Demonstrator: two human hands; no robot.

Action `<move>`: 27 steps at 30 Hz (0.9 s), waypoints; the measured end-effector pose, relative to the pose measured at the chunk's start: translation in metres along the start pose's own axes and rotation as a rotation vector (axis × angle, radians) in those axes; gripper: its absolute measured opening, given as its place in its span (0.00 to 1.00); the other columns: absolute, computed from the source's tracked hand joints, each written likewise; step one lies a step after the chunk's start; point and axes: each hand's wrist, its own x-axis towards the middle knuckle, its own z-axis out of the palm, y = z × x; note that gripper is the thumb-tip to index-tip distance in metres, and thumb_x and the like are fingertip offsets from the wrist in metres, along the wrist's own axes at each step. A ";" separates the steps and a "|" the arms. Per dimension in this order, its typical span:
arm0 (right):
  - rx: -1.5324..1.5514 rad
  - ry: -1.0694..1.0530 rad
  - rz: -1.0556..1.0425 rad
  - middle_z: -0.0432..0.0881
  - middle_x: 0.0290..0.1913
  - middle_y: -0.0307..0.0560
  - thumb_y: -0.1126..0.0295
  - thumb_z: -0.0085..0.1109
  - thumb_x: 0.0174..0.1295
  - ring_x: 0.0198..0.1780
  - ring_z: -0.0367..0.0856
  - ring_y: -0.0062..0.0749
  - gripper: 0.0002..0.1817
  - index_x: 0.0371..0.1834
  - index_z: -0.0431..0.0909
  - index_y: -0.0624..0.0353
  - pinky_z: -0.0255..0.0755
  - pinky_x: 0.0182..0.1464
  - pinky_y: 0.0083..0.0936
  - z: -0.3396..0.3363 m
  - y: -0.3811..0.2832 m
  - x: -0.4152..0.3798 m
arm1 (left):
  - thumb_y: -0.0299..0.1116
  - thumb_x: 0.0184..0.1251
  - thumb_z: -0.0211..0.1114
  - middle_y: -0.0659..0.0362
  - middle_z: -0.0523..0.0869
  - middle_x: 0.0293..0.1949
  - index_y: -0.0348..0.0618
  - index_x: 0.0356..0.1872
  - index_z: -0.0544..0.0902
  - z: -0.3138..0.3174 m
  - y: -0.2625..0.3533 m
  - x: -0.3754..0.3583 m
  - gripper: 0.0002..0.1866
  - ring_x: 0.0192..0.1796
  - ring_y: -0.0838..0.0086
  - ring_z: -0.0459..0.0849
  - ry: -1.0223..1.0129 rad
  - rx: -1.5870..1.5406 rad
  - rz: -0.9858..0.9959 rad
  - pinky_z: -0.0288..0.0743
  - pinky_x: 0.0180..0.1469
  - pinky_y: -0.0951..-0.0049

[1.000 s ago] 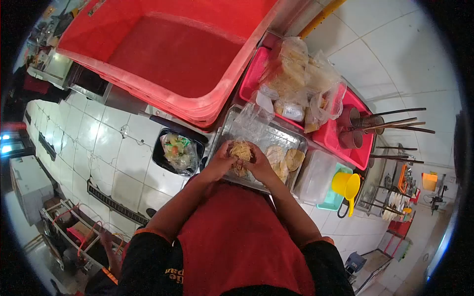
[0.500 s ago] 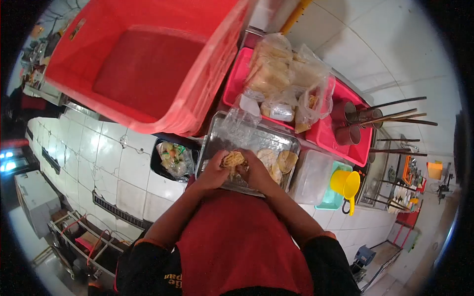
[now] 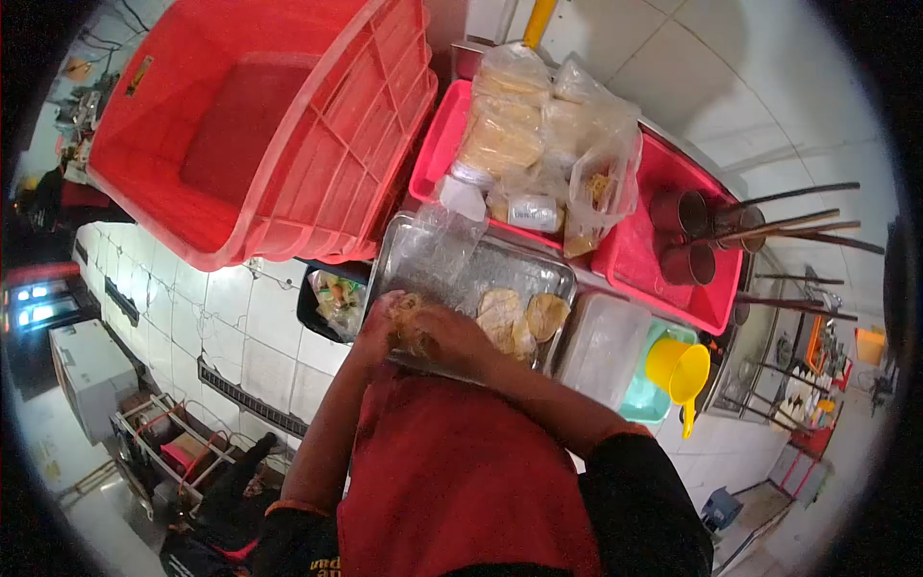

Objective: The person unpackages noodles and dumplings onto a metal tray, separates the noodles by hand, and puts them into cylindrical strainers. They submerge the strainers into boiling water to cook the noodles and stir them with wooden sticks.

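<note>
My left hand (image 3: 378, 325) and my right hand (image 3: 444, 337) are closed around a bundle of pale yellow noodles (image 3: 408, 310), low over the left part of a metal tray (image 3: 495, 269). My fingers hide much of the bundle. To the right of my hands, a whitish flat piece (image 3: 500, 313) and a yellowish round piece (image 3: 548, 317) lie in the tray. A clear plastic bag (image 3: 444, 240) rests across the tray's upper left.
Stacked red crates (image 3: 327, 163) stand at the left. Bagged noodles (image 3: 500, 139) fill one pink tray. Another pink tray (image 3: 630, 264) holds metal cups with long handles (image 3: 687, 264). A clear container (image 3: 604, 346), yellow dipper (image 3: 678, 370) and black bin (image 3: 310, 317) are nearby.
Both hands have moved left in the tray with the noodles, and my right hand now covers more of them. The view has shifted, and dark clothing has appeared at lower left.
</note>
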 end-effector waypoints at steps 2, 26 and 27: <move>0.073 0.027 -0.068 0.77 0.56 0.58 0.67 0.66 0.54 0.59 0.75 0.55 0.23 0.53 0.76 0.60 0.70 0.60 0.43 -0.008 -0.011 0.008 | 0.40 0.77 0.52 0.54 0.75 0.63 0.42 0.69 0.65 -0.003 -0.012 -0.003 0.25 0.65 0.66 0.74 0.094 -0.024 -0.055 0.70 0.65 0.66; -0.239 0.331 0.044 0.79 0.51 0.59 0.68 0.60 0.60 0.55 0.77 0.55 0.18 0.52 0.76 0.63 0.70 0.59 0.46 -0.135 0.034 0.080 | 0.39 0.66 0.66 0.46 0.75 0.62 0.37 0.63 0.71 0.027 -0.004 0.010 0.28 0.67 0.56 0.72 0.435 0.315 0.434 0.63 0.69 0.59; -0.460 0.511 0.016 0.79 0.52 0.60 0.69 0.60 0.60 0.55 0.76 0.57 0.19 0.53 0.75 0.64 0.69 0.59 0.47 -0.156 0.034 0.097 | 0.39 0.63 0.68 0.44 0.74 0.63 0.37 0.64 0.69 0.033 0.011 0.014 0.31 0.67 0.52 0.71 0.486 0.568 0.627 0.63 0.69 0.56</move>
